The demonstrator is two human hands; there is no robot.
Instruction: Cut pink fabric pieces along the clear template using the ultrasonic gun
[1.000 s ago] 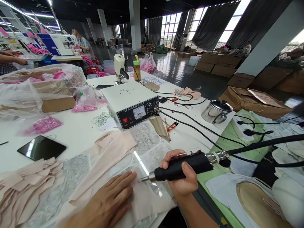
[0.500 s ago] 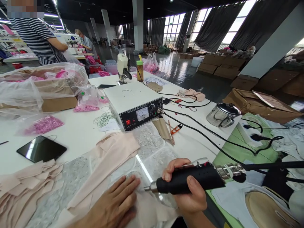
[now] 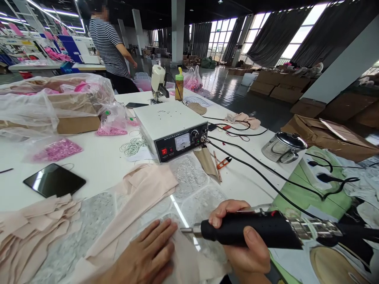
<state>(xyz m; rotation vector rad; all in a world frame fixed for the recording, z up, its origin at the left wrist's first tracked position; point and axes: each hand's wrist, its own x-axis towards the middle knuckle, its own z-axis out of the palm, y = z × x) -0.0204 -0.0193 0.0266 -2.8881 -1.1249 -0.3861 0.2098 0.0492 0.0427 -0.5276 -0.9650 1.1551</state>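
Observation:
My left hand (image 3: pixel 152 250) lies flat, fingers stretched, on a piece of thin beige fabric (image 3: pixel 192 258) over a clear, grey-patterned sheet. Wrapped in my right hand (image 3: pixel 248 244) is a black ultrasonic handpiece (image 3: pixel 254 228) with a narrow metal tip. The tip points left and sits just beside my left fingertips; whether it touches the fabric I cannot tell. A folded strip of beige fabric (image 3: pixel 148 185) runs diagonally to the left of my hand. Behind the sheet stands a white control box (image 3: pixel 177 122) with a dial, a red switch and a cable.
Stacked beige pieces (image 3: pixel 38 236) lie at the left near a phone (image 3: pixel 55 180). Orange thread snips (image 3: pixel 224 163) lie right of the box, and a steel mug (image 3: pixel 282 146) by the table edge. Black cables (image 3: pixel 251 167) cross the right side. A person in a striped shirt (image 3: pixel 108 43) stands beyond the table.
The handpiece has moved slightly right and levelled, its tip a little farther from my left fingers. My left hand stays flat. The striped-shirt person has moved right, and the view has shifted slightly.

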